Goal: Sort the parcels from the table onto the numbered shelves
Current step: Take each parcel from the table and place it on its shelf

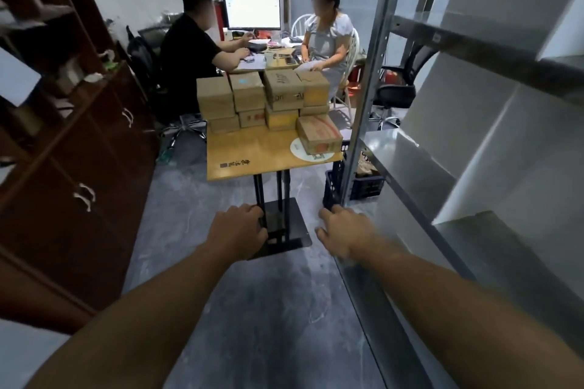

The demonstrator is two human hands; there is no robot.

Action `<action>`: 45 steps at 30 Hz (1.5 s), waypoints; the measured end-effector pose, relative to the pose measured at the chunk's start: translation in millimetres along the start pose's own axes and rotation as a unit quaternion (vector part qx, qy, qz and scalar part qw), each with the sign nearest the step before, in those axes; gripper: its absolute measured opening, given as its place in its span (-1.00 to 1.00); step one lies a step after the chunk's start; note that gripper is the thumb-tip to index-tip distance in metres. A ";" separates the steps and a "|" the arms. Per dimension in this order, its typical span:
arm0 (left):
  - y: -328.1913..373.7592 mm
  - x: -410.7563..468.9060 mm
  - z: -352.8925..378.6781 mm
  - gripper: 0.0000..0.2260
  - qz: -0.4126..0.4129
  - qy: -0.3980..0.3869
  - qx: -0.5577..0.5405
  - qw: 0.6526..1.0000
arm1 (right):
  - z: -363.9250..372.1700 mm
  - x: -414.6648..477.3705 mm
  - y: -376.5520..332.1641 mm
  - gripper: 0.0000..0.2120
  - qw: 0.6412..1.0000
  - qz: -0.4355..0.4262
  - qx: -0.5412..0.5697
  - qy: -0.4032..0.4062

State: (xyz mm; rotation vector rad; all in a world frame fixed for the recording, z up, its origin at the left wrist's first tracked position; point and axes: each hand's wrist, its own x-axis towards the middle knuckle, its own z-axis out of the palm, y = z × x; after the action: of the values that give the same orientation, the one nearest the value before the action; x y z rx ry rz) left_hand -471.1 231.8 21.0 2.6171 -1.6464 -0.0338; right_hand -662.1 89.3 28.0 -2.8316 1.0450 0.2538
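Several brown cardboard parcels (264, 101) are stacked at the far side of a small wooden table (252, 155). One parcel with red print (319, 133) lies alone at the table's right edge on a white round sticker. Both my arms stretch forward over the floor, well short of the table. My left hand (238, 230) hangs with loosely curled fingers and holds nothing. My right hand (344, 232) is also empty, fingers relaxed, beside the post of the grey metal shelf unit (474, 50) on my right.
A dark wooden cabinet (79, 151) lines the left side. Two people sit at a desk with a monitor (252, 9) behind the table. A dark blue crate (360, 181) stands on the floor under the shelf. Grey floor lies between me and the table.
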 end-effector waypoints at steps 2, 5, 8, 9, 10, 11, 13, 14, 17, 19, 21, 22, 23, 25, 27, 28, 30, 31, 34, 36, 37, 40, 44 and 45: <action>-7.8 21.2 3.8 -0.60 0.002 -0.008 -0.004 1.000 | -0.4 26.7 0.5 -0.59 1.000 0.000 -0.007 -0.002; -24.5 63.9 12.5 -0.61 -0.002 -0.023 0.000 1.000 | -2.0 72.0 3.1 -0.61 1.000 0.002 -0.018 -0.006; -43.6 120.5 19.4 -0.61 0.008 -0.036 0.009 0.999 | -7.0 124.6 9.6 -0.60 1.000 0.012 -0.018 -0.015; -50.2 140.7 20.7 -0.61 0.017 -0.035 0.006 0.999 | -9.4 142.5 11.7 -0.60 1.000 0.016 -0.015 -0.015; -56.8 161.8 21.2 -0.62 0.028 -0.031 0.001 0.999 | -12.1 161.0 14.1 -0.61 1.000 0.023 -0.013 -0.015; -62.5 183.3 20.0 -0.62 0.035 -0.032 -0.004 0.999 | -16.3 179.4 16.2 -0.61 0.999 0.031 -0.009 -0.016; -71.5 220.9 19.4 -0.61 0.046 -0.043 -0.013 0.998 | -22.0 211.4 20.7 -0.61 0.999 0.046 0.004 -0.020; -74.6 237.8 21.0 -0.61 0.051 -0.047 -0.019 0.997 | -23.7 225.4 23.7 -0.61 0.998 0.054 0.012 -0.019; -78.9 289.7 23.4 -0.60 0.068 -0.059 -0.045 0.995 | -28.7 265.8 33.9 -0.59 0.996 0.081 0.032 0.003; -76.1 316.5 23.3 -0.59 0.076 -0.080 -0.053 0.993 | -28.7 285.4 41.2 -0.59 0.995 0.092 0.036 0.001; -74.0 342.0 28.0 -0.59 0.085 -0.086 -0.054 0.991 | -27.2 305.8 50.2 -0.59 0.994 0.098 0.039 0.004; -73.1 355.4 30.2 -0.59 0.088 -0.096 -0.056 0.990 | -28.0 315.9 54.2 -0.59 0.993 0.108 0.041 0.000; -72.3 368.8 31.9 -0.58 0.090 -0.106 -0.061 0.988 | -29.0 326.6 57.7 -0.58 0.992 0.117 0.044 -0.001; -68.6 395.6 35.3 -0.57 0.097 -0.111 -0.064 0.987 | -31.7 346.8 65.0 -0.58 0.991 0.125 0.046 0.000; -62.1 422.5 37.6 -0.56 0.103 -0.103 -0.056 0.988 | -32.1 370.2 76.6 -0.59 0.991 0.127 0.049 0.005; -58.9 436.6 39.0 -0.56 0.106 -0.101 -0.053 0.988 | -33.2 383.1 83.6 -0.59 0.990 0.129 0.053 0.006; -52.9 464.7 42.8 -0.58 0.113 -0.108 -0.049 0.986 | -35.0 409.8 99.2 -0.54 0.988 0.136 0.068 0.010; -49.9 477.8 46.1 -0.60 0.112 -0.116 -0.052 0.986 | -35.1 422.3 107.6 -0.49 0.988 0.135 0.073 0.013; -37.3 512.5 59.3 -0.65 0.102 -0.140 -0.063 0.983 | -33.1 457.9 132.2 -0.48 0.986 0.145 0.080 0.018; -28.6 532.2 65.8 -0.62 0.088 -0.154 -0.070 0.982 | -29.4 480.5 146.0 -0.54 0.981 0.164 0.103 0.014; -25.1 541.0 69.5 -0.61 0.083 -0.154 -0.075 0.982 | -27.1 490.7 151.9 -0.54 0.978 0.171 0.117 0.009; -18.3 559.9 80.3 -0.62 0.084 -0.155 -0.095 0.980 | -21.6 514.5 166.2 -0.53 0.968 0.190 0.165 -0.006; -11.7 577.2 95.3 -0.59 0.075 -0.182 -0.115 0.974 | -10.2 536.3 177.8 -0.58 0.955 0.226 0.193 -0.017; -10.0 580.7 98.0 -0.58 0.075 -0.182 -0.121 0.973 | -7.4 539.9 180.0 -0.59 0.950 0.238 0.202 -0.019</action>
State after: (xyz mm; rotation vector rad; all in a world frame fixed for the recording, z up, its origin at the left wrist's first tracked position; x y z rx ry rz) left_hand -215.0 -290.2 -72.8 2.3998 -1.8010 -0.6993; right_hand -374.5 -390.2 -78.5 -2.1805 1.5557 0.1121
